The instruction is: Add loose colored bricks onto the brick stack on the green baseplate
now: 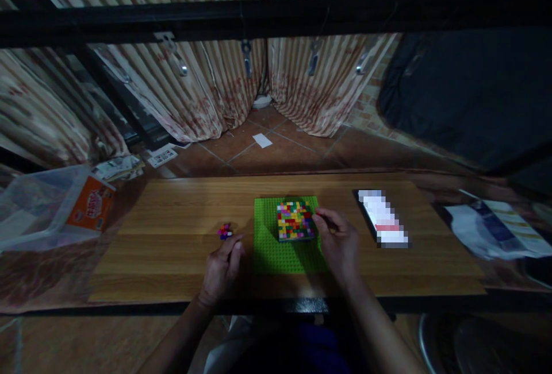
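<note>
A green studded baseplate [267, 259] lies on the wooden table, and on it stands a square block of many-coloured toy bricks [295, 220]. My right hand [340, 245] is at the block's right side, thumb and forefinger pinched close to its upper right edge. Whatever is between those fingertips is too small to make out. Left of the baseplate, my left hand [222, 268] is low over the table with its fingers curled together. Just beyond its fingertips is a small heap of loose bricks [225, 231], red, purple, orange and white. I cannot see what the left fingers hold, if anything.
A phone [383, 219] with a lit, blurred screen lies at the right of the table [172, 207]. Beyond the left end stands a clear plastic bin [47, 207] with an orange label. Papers and packaging [495, 227] are past the right end. A dark bar [276, 18] crosses above.
</note>
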`<act>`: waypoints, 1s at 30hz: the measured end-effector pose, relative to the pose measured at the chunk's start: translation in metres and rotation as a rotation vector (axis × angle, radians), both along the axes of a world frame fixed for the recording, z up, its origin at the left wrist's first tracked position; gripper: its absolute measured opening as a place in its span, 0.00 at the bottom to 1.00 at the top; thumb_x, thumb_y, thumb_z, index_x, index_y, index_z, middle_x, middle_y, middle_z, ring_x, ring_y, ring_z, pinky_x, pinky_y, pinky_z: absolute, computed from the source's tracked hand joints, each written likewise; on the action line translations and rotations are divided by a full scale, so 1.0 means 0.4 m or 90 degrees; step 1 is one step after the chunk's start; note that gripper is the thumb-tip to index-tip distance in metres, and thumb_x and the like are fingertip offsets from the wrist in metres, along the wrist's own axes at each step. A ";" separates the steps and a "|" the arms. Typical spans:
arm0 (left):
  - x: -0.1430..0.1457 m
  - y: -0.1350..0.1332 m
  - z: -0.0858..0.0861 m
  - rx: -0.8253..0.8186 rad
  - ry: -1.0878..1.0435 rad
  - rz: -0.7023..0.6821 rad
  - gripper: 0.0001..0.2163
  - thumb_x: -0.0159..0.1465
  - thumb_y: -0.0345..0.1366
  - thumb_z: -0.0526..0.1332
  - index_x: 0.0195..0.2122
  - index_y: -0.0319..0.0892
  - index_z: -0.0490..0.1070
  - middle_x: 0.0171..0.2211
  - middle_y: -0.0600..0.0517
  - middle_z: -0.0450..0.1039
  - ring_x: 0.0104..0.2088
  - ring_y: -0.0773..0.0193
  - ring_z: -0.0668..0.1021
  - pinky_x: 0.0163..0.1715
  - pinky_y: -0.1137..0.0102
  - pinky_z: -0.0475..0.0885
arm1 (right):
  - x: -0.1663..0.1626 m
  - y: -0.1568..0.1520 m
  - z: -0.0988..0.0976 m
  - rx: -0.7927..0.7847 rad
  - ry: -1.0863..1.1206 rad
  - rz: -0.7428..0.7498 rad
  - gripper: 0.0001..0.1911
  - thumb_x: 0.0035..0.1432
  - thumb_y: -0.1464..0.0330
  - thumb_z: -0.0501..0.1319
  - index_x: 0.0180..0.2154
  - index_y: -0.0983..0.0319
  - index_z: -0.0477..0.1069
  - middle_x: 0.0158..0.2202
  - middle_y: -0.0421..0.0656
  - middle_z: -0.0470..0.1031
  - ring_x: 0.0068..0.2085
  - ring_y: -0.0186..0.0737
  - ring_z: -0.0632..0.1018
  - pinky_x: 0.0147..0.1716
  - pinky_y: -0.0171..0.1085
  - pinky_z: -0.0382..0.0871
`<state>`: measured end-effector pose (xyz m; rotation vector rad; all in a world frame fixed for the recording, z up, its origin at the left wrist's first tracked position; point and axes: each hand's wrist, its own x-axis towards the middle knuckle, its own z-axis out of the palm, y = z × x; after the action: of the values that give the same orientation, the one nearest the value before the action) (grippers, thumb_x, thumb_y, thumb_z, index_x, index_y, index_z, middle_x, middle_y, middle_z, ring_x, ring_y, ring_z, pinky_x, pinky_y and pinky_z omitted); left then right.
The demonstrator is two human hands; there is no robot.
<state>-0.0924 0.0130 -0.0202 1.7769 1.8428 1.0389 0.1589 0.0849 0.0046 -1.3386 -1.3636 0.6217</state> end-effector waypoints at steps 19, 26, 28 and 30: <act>0.003 -0.001 -0.004 -0.012 -0.010 0.005 0.17 0.68 0.41 0.51 0.48 0.40 0.74 0.27 0.52 0.77 0.26 0.66 0.79 0.31 0.74 0.73 | -0.018 0.052 0.014 0.014 -0.099 0.062 0.10 0.60 0.63 0.59 0.35 0.59 0.78 0.35 0.45 0.80 0.37 0.41 0.79 0.38 0.41 0.74; 0.004 -0.001 -0.006 -0.017 -0.003 0.007 0.17 0.69 0.42 0.50 0.48 0.40 0.75 0.28 0.51 0.78 0.28 0.66 0.79 0.33 0.74 0.74 | -0.029 0.065 0.000 0.066 -0.192 0.037 0.09 0.60 0.64 0.60 0.33 0.59 0.78 0.33 0.45 0.80 0.38 0.44 0.78 0.40 0.43 0.71; 0.005 -0.001 -0.006 -0.016 -0.006 0.008 0.17 0.69 0.42 0.50 0.48 0.40 0.75 0.28 0.51 0.78 0.28 0.66 0.79 0.33 0.74 0.74 | -0.031 0.067 -0.006 0.080 -0.196 0.028 0.09 0.60 0.64 0.60 0.32 0.59 0.78 0.32 0.44 0.80 0.37 0.44 0.78 0.40 0.43 0.71; 0.006 -0.002 -0.005 -0.019 -0.006 0.009 0.17 0.69 0.42 0.50 0.48 0.40 0.75 0.28 0.51 0.78 0.28 0.66 0.79 0.34 0.74 0.74 | -0.031 0.069 -0.011 0.082 -0.196 0.023 0.09 0.60 0.64 0.60 0.32 0.58 0.78 0.32 0.44 0.80 0.37 0.44 0.78 0.40 0.43 0.71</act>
<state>-0.0901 0.0123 -0.0223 1.7418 1.8587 1.0188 0.1463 0.1123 0.0002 -1.3458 -1.6495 0.3520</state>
